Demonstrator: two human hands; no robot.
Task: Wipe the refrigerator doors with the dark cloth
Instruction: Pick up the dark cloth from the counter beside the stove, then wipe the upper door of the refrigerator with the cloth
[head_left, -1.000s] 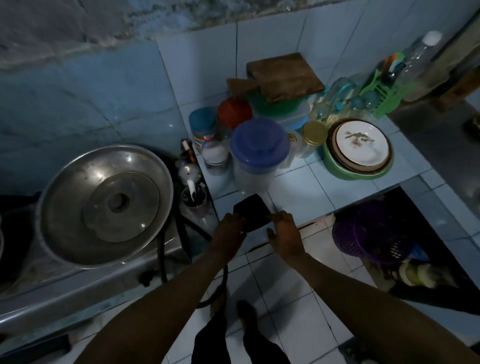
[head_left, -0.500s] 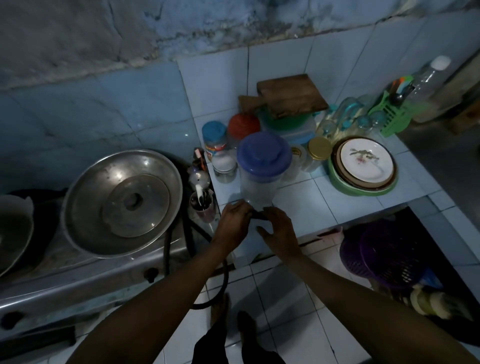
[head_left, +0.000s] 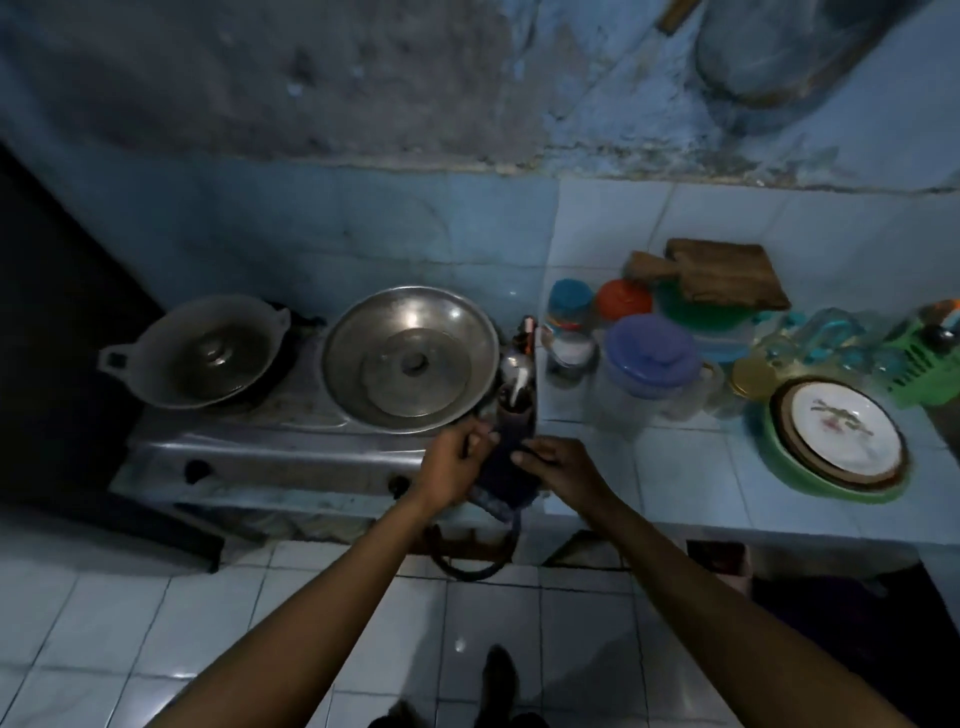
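1. Head view, what has moved: the camera has swung left and pulled back since half a second ago. The dented steel wok with its flat lid, which sat at the left edge before, is now mid-frame, and a second, darker wok with a knobbed lid has come fully into sight on the steel two-burner stove. The white plate with a floral mark in its green basin has slid toward the right edge.

2. Head view, the hands: both have shifted from in front of the clear jug with the blue-purple lid to the gap where the stove meets the pale blue tiled counter. The left hand and the right hand are each closed on the dark cloth, which hangs bunched between them, its paler lower edge drooping below the counter edge.

3. Compared with a second ago: the cloth was then held up as a flatter dark square; now it looks gathered, though the dim light hides how it is folded.

4. Meaning for the task: I judge the cloth is in hand and being readied. No refrigerator is in sight, so wiping has not begun, and the person likely has to turn away from the counter first.
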